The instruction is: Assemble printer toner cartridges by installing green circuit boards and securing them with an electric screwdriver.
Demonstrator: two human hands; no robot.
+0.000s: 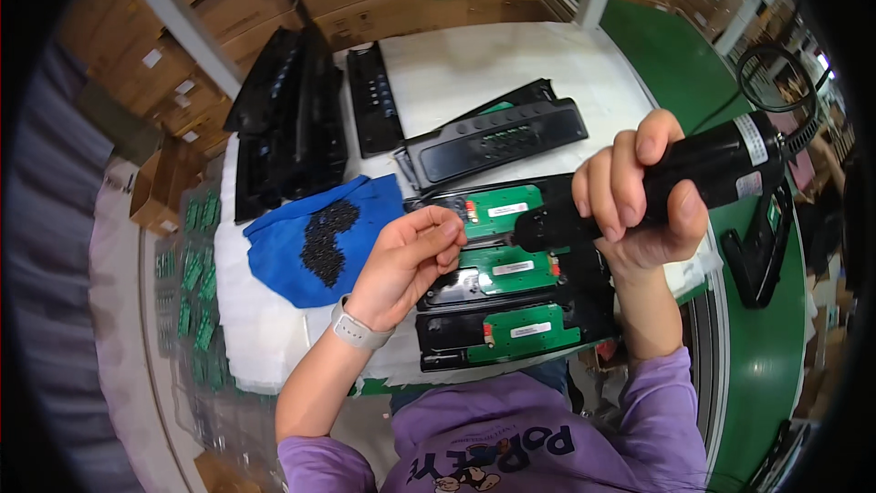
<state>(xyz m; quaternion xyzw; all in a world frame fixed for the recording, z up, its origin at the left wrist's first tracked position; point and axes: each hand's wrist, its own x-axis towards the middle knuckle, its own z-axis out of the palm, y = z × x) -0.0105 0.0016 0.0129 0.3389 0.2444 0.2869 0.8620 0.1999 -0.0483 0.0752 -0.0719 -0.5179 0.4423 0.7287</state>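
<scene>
My right hand (639, 187) is wrapped round a black corded electric screwdriver (703, 169), its dark tip end pointing left over the panels. Just left of that tip, my left hand (411, 256) is closed in a pinch; whatever lies between the fingertips is too small to make out. Beneath both hands lie several black plastic panels, each with a green circuit board (525, 330) bearing a white label. The nearest panel (447, 344) is fully in front of me; the hands partly cover the farther ones. Left of my left hand, a pile of small black screws (324, 242) rests on a blue cloth (274, 242).
Black panels (497, 139) lie overlapped beyond the hands, and another panel (372, 96) stands farther back. A stack of black housings (292, 119) is at the left. Green boards (196, 265) lie in clear trays at far left. A black frame (762, 251) lies on the green surface at right.
</scene>
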